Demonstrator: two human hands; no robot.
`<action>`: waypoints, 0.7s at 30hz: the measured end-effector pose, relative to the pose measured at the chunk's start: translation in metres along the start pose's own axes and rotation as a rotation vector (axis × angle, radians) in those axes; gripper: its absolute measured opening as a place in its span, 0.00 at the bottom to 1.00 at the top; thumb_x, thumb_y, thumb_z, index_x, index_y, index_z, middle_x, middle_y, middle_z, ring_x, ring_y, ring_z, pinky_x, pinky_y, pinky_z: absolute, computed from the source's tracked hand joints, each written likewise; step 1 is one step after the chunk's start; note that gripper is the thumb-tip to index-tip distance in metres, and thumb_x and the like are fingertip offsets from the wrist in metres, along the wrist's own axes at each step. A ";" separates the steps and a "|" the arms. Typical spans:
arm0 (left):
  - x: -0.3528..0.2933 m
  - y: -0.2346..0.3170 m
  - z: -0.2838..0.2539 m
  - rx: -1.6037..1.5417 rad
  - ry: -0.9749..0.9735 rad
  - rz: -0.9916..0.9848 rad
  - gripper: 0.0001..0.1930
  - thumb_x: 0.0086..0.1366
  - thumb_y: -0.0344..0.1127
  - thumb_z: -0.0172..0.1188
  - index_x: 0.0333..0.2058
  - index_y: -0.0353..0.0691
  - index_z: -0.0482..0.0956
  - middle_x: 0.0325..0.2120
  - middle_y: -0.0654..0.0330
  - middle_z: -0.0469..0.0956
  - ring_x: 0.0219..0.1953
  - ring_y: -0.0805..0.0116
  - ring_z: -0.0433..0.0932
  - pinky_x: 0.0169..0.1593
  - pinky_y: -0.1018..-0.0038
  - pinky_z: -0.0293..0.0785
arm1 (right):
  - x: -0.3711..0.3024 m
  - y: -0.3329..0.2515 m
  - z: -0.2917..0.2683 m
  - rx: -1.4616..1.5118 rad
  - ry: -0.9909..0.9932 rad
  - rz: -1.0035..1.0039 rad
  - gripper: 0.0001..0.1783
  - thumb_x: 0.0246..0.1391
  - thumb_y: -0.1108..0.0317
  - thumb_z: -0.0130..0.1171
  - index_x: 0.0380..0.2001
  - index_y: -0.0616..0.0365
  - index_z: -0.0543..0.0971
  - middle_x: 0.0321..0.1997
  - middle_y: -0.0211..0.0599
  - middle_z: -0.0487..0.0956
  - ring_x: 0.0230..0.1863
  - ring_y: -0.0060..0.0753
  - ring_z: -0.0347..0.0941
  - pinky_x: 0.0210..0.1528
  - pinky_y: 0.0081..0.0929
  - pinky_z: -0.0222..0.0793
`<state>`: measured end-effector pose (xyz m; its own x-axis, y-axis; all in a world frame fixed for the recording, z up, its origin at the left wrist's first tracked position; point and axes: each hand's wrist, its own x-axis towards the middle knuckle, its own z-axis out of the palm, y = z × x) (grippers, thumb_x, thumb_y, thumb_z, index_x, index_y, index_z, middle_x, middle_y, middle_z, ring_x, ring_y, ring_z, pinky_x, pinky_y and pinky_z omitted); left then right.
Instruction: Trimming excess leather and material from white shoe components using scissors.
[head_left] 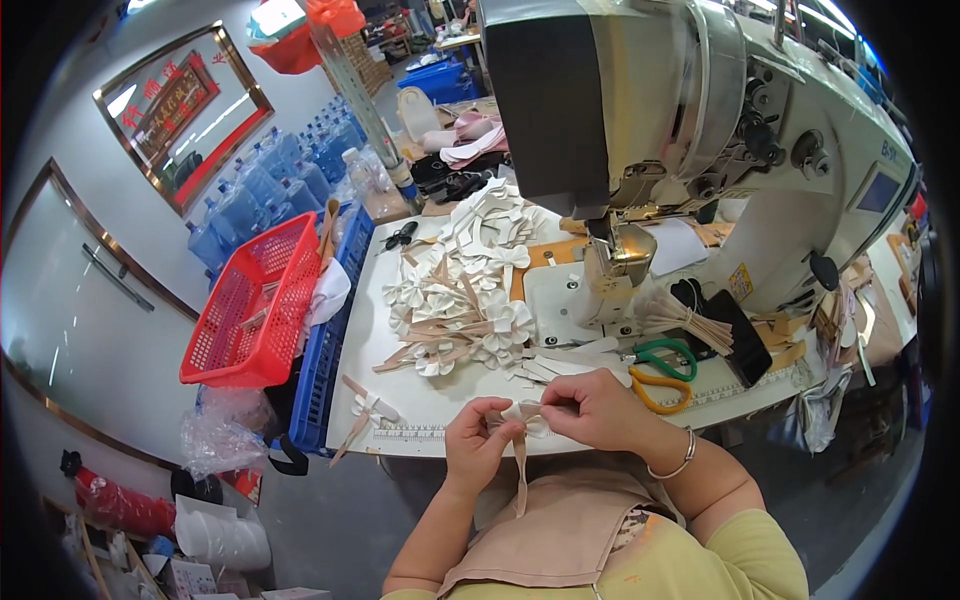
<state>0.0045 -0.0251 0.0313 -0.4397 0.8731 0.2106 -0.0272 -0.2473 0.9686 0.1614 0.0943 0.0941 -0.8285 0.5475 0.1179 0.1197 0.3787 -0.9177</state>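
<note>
The right hand (600, 408) and left hand (470, 442), at lower centre, have thumbs and fingers nearly closed, pinching a white flower piece (521, 411) with a hanging beige strap (521, 472). An industrial sewing machine (650, 90) fills the upper right. A heap of white flowers (470, 270) lies at centre. Right of centre, a black smartphone (735, 338) rests near green-handled scissors (672, 345).

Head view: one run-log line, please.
Left hand: pinching white petalled flower; right hand: pinching same flower; tan flat strip: hanging below
</note>
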 end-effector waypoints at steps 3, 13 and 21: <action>0.002 0.001 0.002 0.111 -0.022 0.077 0.14 0.54 0.20 0.62 0.40 0.32 0.73 0.28 0.60 0.77 0.31 0.77 0.76 0.34 0.83 0.74 | 0.000 0.000 -0.001 -0.070 -0.030 -0.008 0.06 0.47 0.71 0.58 0.27 0.64 0.77 0.17 0.33 0.75 0.19 0.17 0.66 0.24 0.19 0.64; -0.004 -0.001 0.003 0.143 -0.114 0.115 0.16 0.52 0.21 0.65 0.40 0.32 0.74 0.30 0.60 0.77 0.31 0.77 0.76 0.33 0.83 0.74 | 0.008 0.008 -0.001 -0.063 -0.143 -0.056 0.05 0.47 0.72 0.57 0.27 0.62 0.78 0.19 0.34 0.76 0.21 0.16 0.70 0.25 0.18 0.66; -0.001 -0.007 0.004 0.065 -0.045 0.014 0.15 0.52 0.16 0.62 0.39 0.31 0.71 0.33 0.55 0.75 0.35 0.72 0.77 0.38 0.79 0.77 | 0.002 0.014 0.003 0.070 -0.066 0.071 0.06 0.51 0.72 0.59 0.32 0.62 0.76 0.21 0.26 0.76 0.23 0.10 0.66 0.26 0.13 0.64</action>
<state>0.0089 -0.0230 0.0248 -0.3991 0.8881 0.2282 0.0373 -0.2329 0.9718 0.1597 0.0985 0.0807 -0.8538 0.5199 0.0288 0.1424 0.2863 -0.9475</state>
